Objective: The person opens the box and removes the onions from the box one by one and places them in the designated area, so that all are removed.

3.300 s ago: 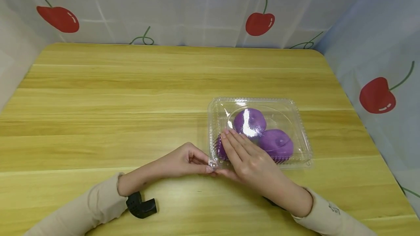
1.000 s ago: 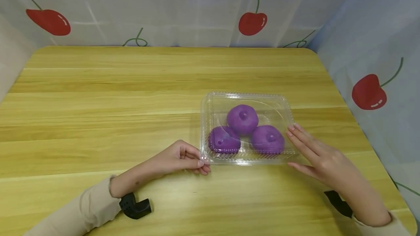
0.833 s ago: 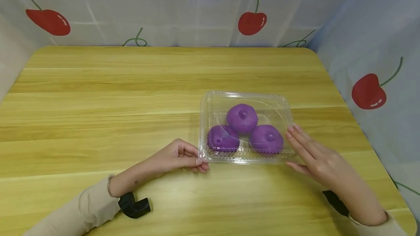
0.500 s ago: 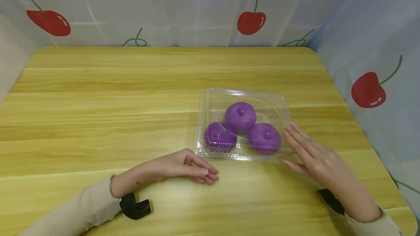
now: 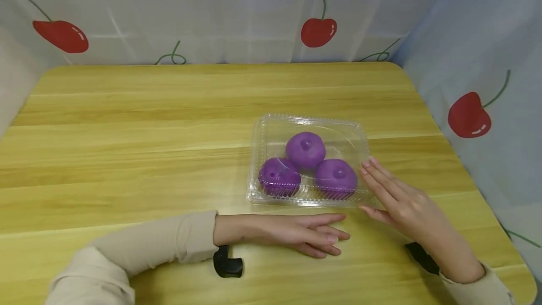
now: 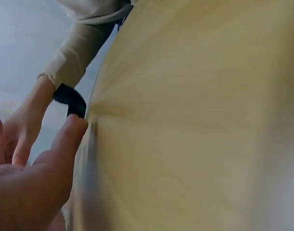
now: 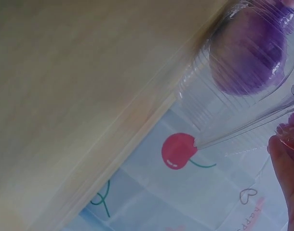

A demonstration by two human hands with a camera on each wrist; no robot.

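Note:
A clear plastic clamshell container (image 5: 259,145) lies shut on the table, with three purple buns inside: a rear bun (image 5: 306,149), a front left bun (image 5: 279,176) and a front right bun (image 5: 336,179). Each of the two buns on the rear and right has a small knob on top. My right hand (image 5: 402,201) touches the container's right side with straight fingers, its thumb by the front right corner. My left hand (image 5: 292,232) reaches across in front of the container, fingers spread and holding nothing. In the right wrist view, one purple bun (image 7: 248,53) shows through the ridged plastic wall.
The wood-grain table (image 5: 127,154) extends to the left and behind the container. A curtain (image 5: 237,18) printed with cherries hangs along the back and right edges. Black wrist mounts (image 5: 227,262) sit under the sleeves.
My left hand has let go of the container's front left corner and moved right, in front of it. Earlier, my right hand lay on the lid; it is now at the right side.

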